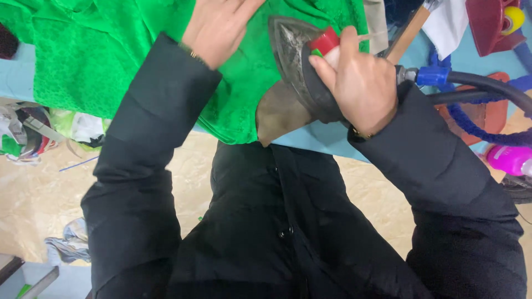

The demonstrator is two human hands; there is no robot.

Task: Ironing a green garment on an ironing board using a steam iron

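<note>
The right hand [360, 83] is wrapped around the handle of a steam iron [293, 55], tilted up on its side at the near edge of the blue table [321, 138], its grey soleplate turned toward the green fabric [111, 50]. A black hose [482, 86] leaves the iron toward the table's right side. The left hand [219, 27] lies flat, fingers spread, on the fabric just left of the iron.

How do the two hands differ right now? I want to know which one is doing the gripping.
The right hand is curled around the iron's handle, while the left hand lies flat and open on the green fabric. The right hand is nearer the table edge, the left farther in. Both come out of dark jacket sleeves.
</note>
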